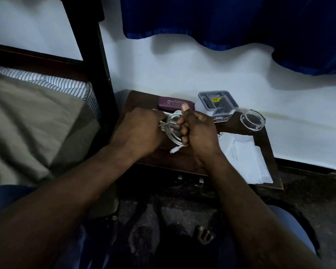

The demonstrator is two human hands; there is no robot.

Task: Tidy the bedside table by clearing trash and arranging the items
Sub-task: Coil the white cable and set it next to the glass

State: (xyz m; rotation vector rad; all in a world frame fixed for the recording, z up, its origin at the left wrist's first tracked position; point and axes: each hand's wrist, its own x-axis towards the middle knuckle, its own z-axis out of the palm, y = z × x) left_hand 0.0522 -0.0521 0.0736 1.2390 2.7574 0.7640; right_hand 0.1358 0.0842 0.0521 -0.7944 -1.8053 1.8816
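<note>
- Gripping the left side of a white cable (173, 139) with the left hand (142, 131); fingers curled inward, tips hidden behind the back of the hand
- Clenched round the right side of the same coil with the right hand (197, 129); thumb raised at the top, fingers tucked through the loops
- Coiled in several loops between the two hands, over the left half of the dark wooden surface (232, 131); whether touching the wood or lifted, cannot tell; one plug end sticking out loose at the bottom of the coil; behind the loops something small with a red mark, too hidden to name
- Just behind the hands, at the surface's back edge, a purple case (173, 103) with pale lettering, lying flat
- Right of the case, a grey tray (203, 98) with compartments and a yellow label inside, its rear part over the back edge
- Further right, near the back right corner, a clear glass ashtray (252, 121), apart from the tray
- In front of the ashtray, white papers (246, 158) overlapping across the right half, reaching the front edge
- Left of the surface, a dark bedpost (94, 65) and a bed (27, 123) with a drab cover over a striped mattress
- Behind, a white wall (182, 70); above it a blue curtain (221, 20)
- Below, a dark floor (308, 191) between the knees
</note>
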